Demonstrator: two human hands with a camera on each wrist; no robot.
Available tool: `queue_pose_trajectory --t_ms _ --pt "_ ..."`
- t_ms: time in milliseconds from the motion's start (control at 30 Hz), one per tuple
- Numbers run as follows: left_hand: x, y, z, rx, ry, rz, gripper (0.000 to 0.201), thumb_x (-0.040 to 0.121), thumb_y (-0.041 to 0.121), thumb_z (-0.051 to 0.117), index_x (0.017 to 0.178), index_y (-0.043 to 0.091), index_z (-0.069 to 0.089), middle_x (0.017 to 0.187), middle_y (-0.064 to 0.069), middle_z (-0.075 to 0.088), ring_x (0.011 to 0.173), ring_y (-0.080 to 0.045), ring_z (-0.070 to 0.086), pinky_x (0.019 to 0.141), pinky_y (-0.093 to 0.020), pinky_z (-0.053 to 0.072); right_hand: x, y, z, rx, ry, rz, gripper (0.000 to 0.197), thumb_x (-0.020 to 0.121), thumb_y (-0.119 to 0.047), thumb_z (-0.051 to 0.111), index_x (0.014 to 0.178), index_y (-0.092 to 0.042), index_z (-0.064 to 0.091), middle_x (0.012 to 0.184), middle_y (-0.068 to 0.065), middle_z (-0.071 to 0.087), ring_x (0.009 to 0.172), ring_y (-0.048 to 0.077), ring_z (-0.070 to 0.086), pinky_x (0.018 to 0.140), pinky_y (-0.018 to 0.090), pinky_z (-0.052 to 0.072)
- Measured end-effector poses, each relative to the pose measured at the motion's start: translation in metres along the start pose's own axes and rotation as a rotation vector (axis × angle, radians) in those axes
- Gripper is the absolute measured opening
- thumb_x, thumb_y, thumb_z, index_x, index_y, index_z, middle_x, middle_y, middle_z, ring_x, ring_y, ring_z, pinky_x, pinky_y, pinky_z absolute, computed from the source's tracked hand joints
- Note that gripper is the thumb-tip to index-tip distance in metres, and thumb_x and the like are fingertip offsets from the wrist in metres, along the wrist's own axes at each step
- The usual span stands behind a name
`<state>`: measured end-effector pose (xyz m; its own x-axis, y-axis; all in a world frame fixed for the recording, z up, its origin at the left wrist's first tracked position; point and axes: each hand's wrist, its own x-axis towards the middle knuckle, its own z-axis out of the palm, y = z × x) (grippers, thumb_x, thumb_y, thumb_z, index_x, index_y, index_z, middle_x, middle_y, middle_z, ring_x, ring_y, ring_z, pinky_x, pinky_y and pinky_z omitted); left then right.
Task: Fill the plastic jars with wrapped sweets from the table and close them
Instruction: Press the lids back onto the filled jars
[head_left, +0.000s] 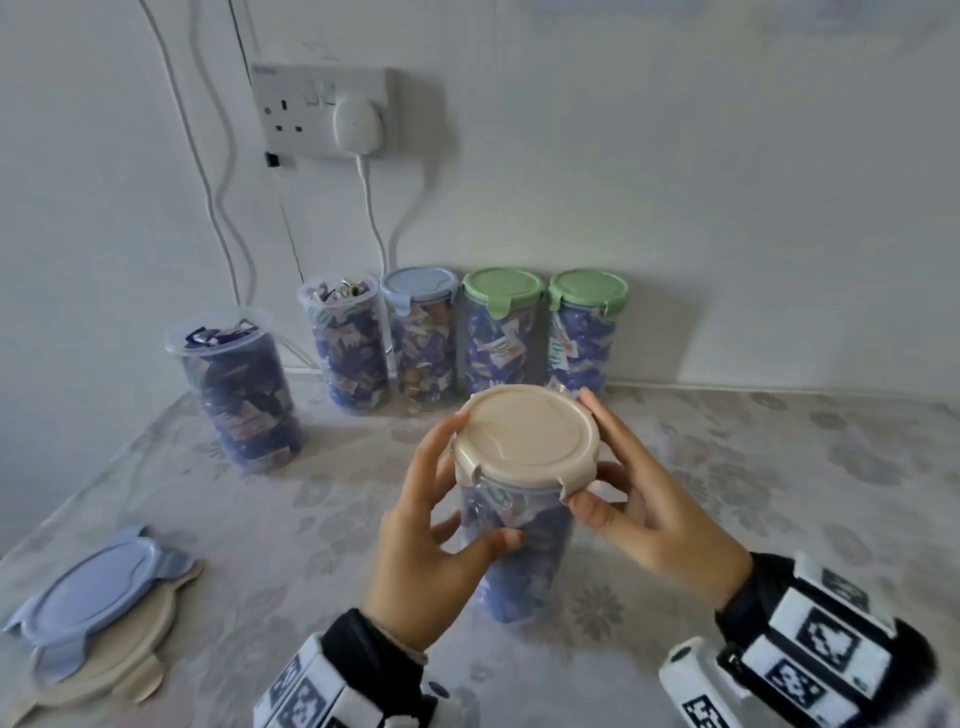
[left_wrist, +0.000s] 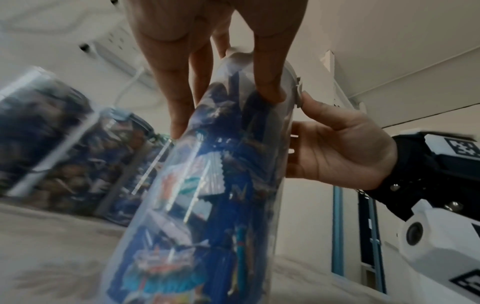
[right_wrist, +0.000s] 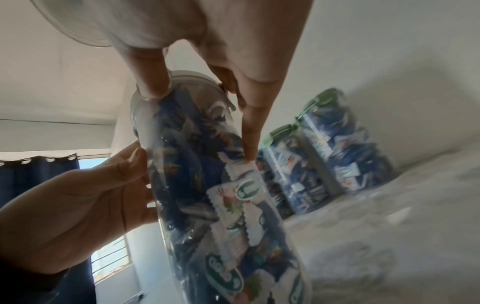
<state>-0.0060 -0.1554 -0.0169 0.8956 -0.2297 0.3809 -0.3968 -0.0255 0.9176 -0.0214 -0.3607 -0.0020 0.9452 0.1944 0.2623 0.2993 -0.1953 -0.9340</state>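
Observation:
A clear plastic jar (head_left: 524, 561) packed with blue and white wrapped sweets stands on the table near the front centre. A beige lid (head_left: 527, 436) sits on top of it. My left hand (head_left: 441, 519) grips the jar's body from the left, thumb across the front. My right hand (head_left: 639, 499) holds the lid's right rim, with the thumb at a clip tab and the fingers behind. In the left wrist view my left fingers (left_wrist: 267, 82) lie on the jar (left_wrist: 207, 195). The right wrist view shows the jar (right_wrist: 207, 185) with my right fingers (right_wrist: 249, 133) on it.
Against the wall stand two full jars without lids (head_left: 239, 389) (head_left: 345, 343), a blue-lidded jar (head_left: 420, 338) and two green-lidded jars (head_left: 501, 332) (head_left: 587, 327). A loose blue lid (head_left: 88, 597) lies on a beige lid (head_left: 114, 670) at the front left. A wall socket (head_left: 322, 111) with cables is above.

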Motion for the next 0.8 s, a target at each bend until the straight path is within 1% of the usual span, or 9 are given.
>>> queue_pose_trajectory --t_ms 133,233,300,367,467,567,633,700,800 --pt "0.024 -0.005 0.056 -0.039 -0.052 0.001 0.085 0.062 0.009 0.073 0.124 0.053 0.036 0.128 0.036 0.046 0.123 0.002 0.047 0.088 -0.032 0.053 -0.014 0.009 -0.047 -0.006 0.118 -0.006 0.09 0.07 -0.065 0.068 0.142 -0.043 0.019 0.141 -0.032 0.039 0.123 0.002 0.051 0.091 0.016 0.046" --pt "0.04 -0.012 0.096 -0.049 -0.061 0.01 0.085 0.062 0.01 0.074 0.13 0.045 0.037 0.128 0.037 0.045 0.125 0.002 0.046 0.089 -0.028 0.053 -0.022 0.02 -0.081 0.0 0.182 -0.01 0.089 0.073 -0.064 0.066 0.144 -0.039 0.019 0.144 -0.03 0.037 0.128 -0.001 0.045 0.095 0.012 0.041" --pt "0.05 -0.018 0.12 -0.037 -0.056 0.022 0.086 0.062 0.011 0.075 0.133 0.041 0.035 0.13 0.038 0.043 0.125 0.002 0.045 0.091 -0.029 0.052 -0.025 0.025 -0.102 0.019 0.203 -0.012 0.078 0.082 -0.049 0.066 0.144 -0.037 0.02 0.144 -0.028 0.038 0.13 -0.004 0.042 0.096 0.01 0.039" --pt "0.061 -0.024 0.141 -0.014 -0.05 0.031 0.088 0.063 0.013 0.076 0.133 0.045 0.035 0.132 0.038 0.041 0.125 0.004 0.044 0.094 -0.036 0.051 -0.025 0.029 -0.121 0.028 0.215 -0.009 0.066 0.088 -0.026 0.059 0.141 -0.034 0.021 0.145 -0.023 0.039 0.128 -0.009 0.041 0.095 0.007 0.037" --pt "0.076 -0.03 0.167 0.005 -0.036 0.037 0.088 0.063 0.011 0.075 0.128 0.052 0.033 0.133 0.036 0.041 0.126 0.003 0.043 0.098 -0.044 0.048 -0.021 0.038 -0.147 0.005 0.202 -0.045 0.064 0.087 -0.014 0.055 0.14 -0.033 0.026 0.141 -0.029 0.042 0.128 -0.01 0.04 0.095 0.007 0.036" --pt "0.091 -0.034 0.187 0.023 -0.02 0.045 0.087 0.064 0.009 0.074 0.126 0.052 0.033 0.131 0.038 0.042 0.124 0.006 0.044 0.097 -0.042 0.049 -0.011 0.048 -0.171 -0.036 0.189 -0.081 0.06 0.089 -0.017 0.057 0.136 -0.051 0.04 0.137 -0.032 0.045 0.13 -0.005 0.041 0.098 0.01 0.037" --pt "0.102 -0.036 0.197 0.042 -0.015 0.046 0.09 0.067 0.002 0.076 0.125 0.054 0.033 0.126 0.043 0.041 0.121 0.011 0.045 0.097 -0.04 0.049 -0.002 0.054 -0.185 -0.057 0.187 -0.091 0.055 0.09 -0.025 0.057 0.129 -0.06 0.041 0.137 -0.029 0.046 0.13 -0.002 0.043 0.1 0.013 0.038" --pt "0.115 -0.04 0.206 0.061 -0.008 0.038 0.091 0.069 -0.004 0.075 0.125 0.054 0.033 0.123 0.046 0.041 0.12 0.011 0.045 0.096 -0.04 0.049 0.008 0.062 -0.197 -0.079 0.188 -0.097 0.05 0.093 -0.03 0.056 0.129 -0.06 0.039 0.137 -0.03 0.046 0.129 0.0 0.044 0.102 0.021 0.041" --pt "0.137 -0.047 0.219 0.089 0.025 0.022 0.088 0.066 0.008 0.075 0.123 0.058 0.031 0.124 0.037 0.049 0.119 0.0 0.051 0.094 -0.044 0.05 0.026 0.076 -0.212 -0.107 0.207 -0.08 0.051 0.09 -0.034 0.055 0.131 -0.058 0.036 0.139 -0.026 0.044 0.13 0.004 0.045 0.102 0.038 0.047"
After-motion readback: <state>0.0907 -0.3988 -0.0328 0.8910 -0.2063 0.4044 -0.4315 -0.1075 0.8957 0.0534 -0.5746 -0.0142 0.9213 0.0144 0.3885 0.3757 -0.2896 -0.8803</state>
